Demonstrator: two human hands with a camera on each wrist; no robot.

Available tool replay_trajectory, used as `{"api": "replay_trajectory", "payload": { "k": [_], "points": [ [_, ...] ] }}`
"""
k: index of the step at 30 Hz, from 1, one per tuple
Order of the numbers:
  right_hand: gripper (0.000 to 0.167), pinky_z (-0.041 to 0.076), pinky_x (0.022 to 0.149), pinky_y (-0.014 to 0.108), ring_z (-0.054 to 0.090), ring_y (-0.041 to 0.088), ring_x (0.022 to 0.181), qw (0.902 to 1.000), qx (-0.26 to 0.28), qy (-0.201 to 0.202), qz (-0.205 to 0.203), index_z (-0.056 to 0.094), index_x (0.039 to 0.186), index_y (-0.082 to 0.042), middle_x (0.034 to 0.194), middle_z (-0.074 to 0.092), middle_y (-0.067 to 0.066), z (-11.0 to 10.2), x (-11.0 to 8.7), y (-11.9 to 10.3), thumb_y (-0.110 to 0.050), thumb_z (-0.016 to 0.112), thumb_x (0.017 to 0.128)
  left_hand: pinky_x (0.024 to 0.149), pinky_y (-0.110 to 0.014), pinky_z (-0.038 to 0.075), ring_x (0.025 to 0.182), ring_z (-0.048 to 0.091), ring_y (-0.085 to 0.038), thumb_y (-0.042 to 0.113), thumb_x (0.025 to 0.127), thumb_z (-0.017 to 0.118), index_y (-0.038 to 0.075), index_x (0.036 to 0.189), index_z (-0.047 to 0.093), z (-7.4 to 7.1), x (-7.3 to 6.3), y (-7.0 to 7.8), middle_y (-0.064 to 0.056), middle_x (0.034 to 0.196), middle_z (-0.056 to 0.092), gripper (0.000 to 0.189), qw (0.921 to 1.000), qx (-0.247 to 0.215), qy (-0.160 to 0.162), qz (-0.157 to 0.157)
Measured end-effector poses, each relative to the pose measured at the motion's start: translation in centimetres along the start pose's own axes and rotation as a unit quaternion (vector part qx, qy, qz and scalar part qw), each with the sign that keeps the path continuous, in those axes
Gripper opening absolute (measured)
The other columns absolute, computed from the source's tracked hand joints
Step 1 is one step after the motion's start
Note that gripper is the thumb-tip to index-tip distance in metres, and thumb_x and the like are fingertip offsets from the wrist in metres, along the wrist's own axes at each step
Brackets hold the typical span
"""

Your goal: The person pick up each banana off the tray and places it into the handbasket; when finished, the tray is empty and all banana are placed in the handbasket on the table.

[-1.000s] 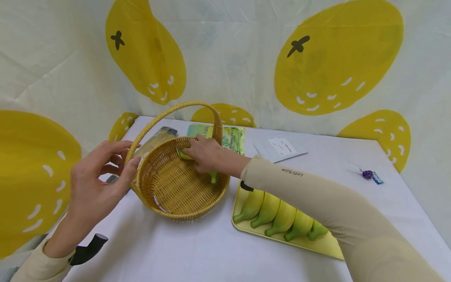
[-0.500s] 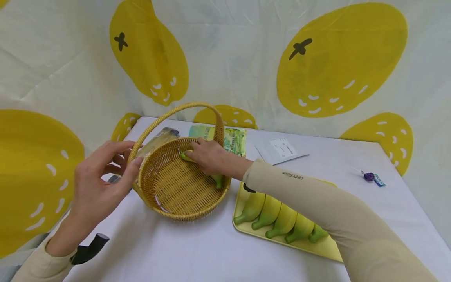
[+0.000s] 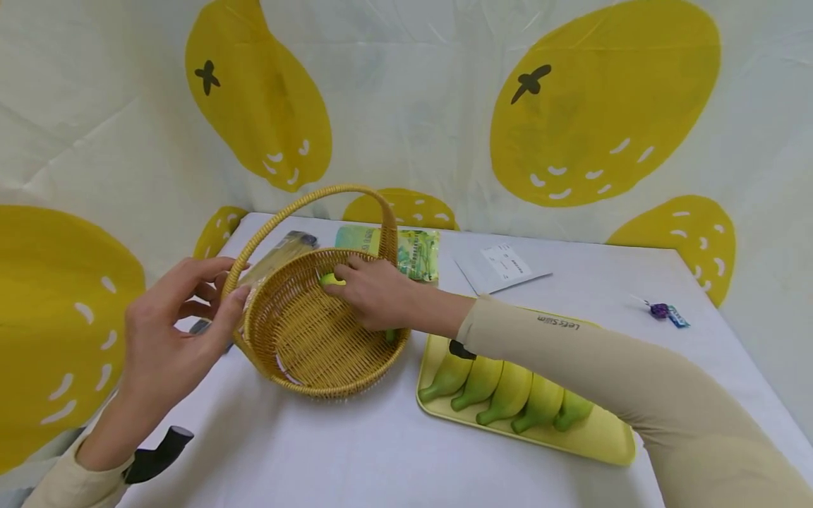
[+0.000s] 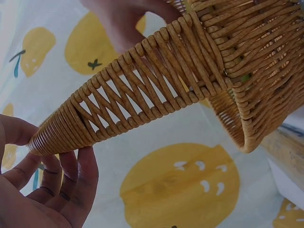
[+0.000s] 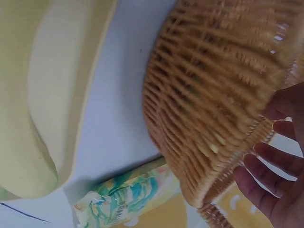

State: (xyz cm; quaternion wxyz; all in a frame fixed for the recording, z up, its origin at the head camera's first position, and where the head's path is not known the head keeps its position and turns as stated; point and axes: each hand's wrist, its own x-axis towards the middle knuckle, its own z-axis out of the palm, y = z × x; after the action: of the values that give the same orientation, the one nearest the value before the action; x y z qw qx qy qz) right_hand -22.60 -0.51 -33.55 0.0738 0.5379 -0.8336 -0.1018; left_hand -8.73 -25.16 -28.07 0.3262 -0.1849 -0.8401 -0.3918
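Note:
A round wicker basket (image 3: pixel 311 356) with a tall arched handle (image 3: pixel 305 202) stands tilted toward me in the head view. My left hand (image 3: pixel 174 324) pinches the side of that handle between thumb and fingers; the left wrist view shows the fingertips pressed to the wicker. Inside the basket lies a banana (image 3: pixel 332 281), its green ends visible and its middle hidden under my right hand (image 3: pixel 381 291). In the right wrist view the right hand's fingers are spread over the basket rim, with nothing between them. Several more bananas (image 3: pixel 511 395) lie side by side on a yellow tray (image 3: pixel 610 441).
Behind the basket lie a green-yellow packet (image 3: pixel 419 255) and a long clear-wrapped bundle (image 3: pixel 282 254). A grey envelope (image 3: pixel 471 271) with a white label is behind the tray. A purple lollipop (image 3: pixel 658 310) lies at the right. Lemon-printed cloth (image 3: pixel 413 106) hangs behind the table.
My right hand has come off the banana and shifted slightly right and down over the basket, leaving the banana inside. The left hand keeps its hold on the handle.

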Motion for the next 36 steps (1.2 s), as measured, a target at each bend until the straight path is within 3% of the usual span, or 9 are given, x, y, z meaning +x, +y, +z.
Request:
{"api": "replay_trajectory", "payload": {
  "k": [6,15,19,25,36],
  "points": [
    [0.053,0.055,0.058,0.032,0.059,0.029,0.118,0.9993,0.024,0.029,-0.002,0.058,0.153,-0.021,0.139,0.059,0.01,-2.2,-2.2,0.0,-0.014,0.055,0.1,0.069,-0.01,0.054,0.076,0.062,-0.005,-0.003,0.088,0.078,0.003,0.122,0.076,-0.1,0.1,0.1,-0.002,0.093,0.065,0.034,0.9999,0.006,-0.01,0.001],
    [0.055,0.057,0.063,0.036,0.057,0.029,0.118,0.9968,0.05,0.061,0.016,0.059,0.151,-0.018,0.144,0.058,0.01,-4.1,-6.1,0.9,-0.021,0.07,0.098,0.069,-0.009,0.054,0.077,0.062,-0.004,-0.003,0.088,0.078,0.002,0.124,0.075,-0.2,0.2,0.1,-0.002,0.094,0.065,0.036,0.9998,0.014,-0.013,-0.002],
    [0.054,0.056,0.057,0.036,0.059,0.029,0.116,0.9935,0.061,0.091,0.031,0.061,0.149,-0.019,0.141,0.06,0.009,-4.5,-7.8,1.2,-0.019,0.072,0.095,0.069,-0.009,0.053,0.077,0.062,-0.005,-0.005,0.086,0.079,0.002,0.123,0.076,-0.1,0.3,0.1,-0.003,0.093,0.065,0.037,1.0,0.004,-0.006,0.0],
    [0.054,0.057,0.061,0.038,0.061,0.029,0.111,0.9868,0.082,0.134,0.038,0.064,0.145,-0.018,0.135,0.064,0.007,-4.5,-10.3,1.6,-0.016,0.074,0.092,0.069,-0.009,0.054,0.076,0.062,-0.004,-0.006,0.087,0.079,0.001,0.123,0.075,-0.2,0.3,0.1,-0.003,0.093,0.065,0.037,0.9999,0.007,-0.01,-0.004],
    [0.056,0.056,0.058,0.039,0.06,0.029,0.112,0.9817,0.105,0.132,0.088,0.063,0.147,-0.018,0.134,0.064,0.006,-4.1,-15.6,2.1,-0.017,0.076,0.092,0.069,-0.009,0.054,0.077,0.061,-0.005,-0.005,0.088,0.078,-0.001,0.124,0.074,-0.2,0.2,0.4,-0.004,0.093,0.065,0.036,0.9998,0.012,-0.014,-0.011]
  ]
}}
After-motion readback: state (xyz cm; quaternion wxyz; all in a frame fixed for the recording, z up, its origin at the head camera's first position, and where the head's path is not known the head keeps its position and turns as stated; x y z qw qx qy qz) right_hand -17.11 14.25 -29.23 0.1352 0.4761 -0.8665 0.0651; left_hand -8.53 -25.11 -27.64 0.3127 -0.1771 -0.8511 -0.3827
